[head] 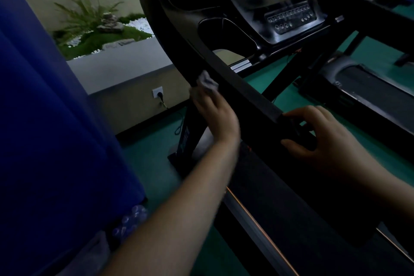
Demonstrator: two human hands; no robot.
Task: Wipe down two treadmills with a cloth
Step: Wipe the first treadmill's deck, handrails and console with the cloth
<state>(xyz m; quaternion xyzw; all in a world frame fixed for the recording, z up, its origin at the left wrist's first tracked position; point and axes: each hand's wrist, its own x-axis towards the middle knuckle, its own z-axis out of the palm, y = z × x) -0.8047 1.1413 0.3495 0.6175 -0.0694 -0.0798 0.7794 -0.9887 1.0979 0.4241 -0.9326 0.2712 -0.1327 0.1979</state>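
Left hand gripped a crumpled grey cloth, fingers curled round it, and pressed it against the outer face of the near treadmill's left handrail. The hand was somewhat blurred, so single fingers could not be told apart. Right hand curled round the lower end of the same handrail, thumb beneath, fingers over the top edge; it held no cloth.

The handrail ran diagonally from the console at upper centre down toward the right hand. The console was black, with a dark screen and a row of small buttons below it; a cup recess sat just to the left of the buttons. The near treadmill's belt lay dark beneath the forearms, an orange-lined side rail along its left edge.

A second treadmill stood to the right, apart from the first, on green flooring. Against the left wall: a white socket with a plug in it, and above the ledge a planter of ferns, stones and white pebbles. A blue curtain-like panel filled the left foreground.
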